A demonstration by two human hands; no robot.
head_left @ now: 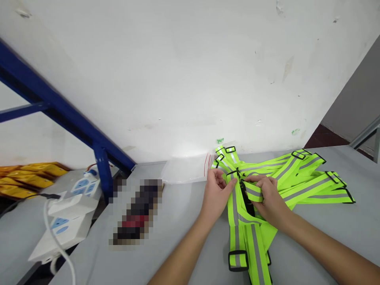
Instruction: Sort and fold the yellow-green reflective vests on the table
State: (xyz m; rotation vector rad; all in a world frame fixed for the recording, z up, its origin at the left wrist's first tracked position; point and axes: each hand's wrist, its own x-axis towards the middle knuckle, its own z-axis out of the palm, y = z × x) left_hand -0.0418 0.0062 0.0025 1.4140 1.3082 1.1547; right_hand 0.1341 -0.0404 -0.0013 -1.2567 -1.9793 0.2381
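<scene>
Head view: smooth grey table; at lower right, flat lime straps with grey stripes sprawl loosely, so handling seems unfinished. Left of them lies a limp, clear plastic bag. The right hand pinches a strap; whether the left hand grips is unclear. Rectangular black buckles are already threaded.

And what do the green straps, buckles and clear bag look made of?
Green straps: likely matte synthetic webbing, since they bend softly. Buckles: probably black plastic, from their chunky frames; metal possible. Clear bag: likely plastic film, glossy and see-through.
</scene>
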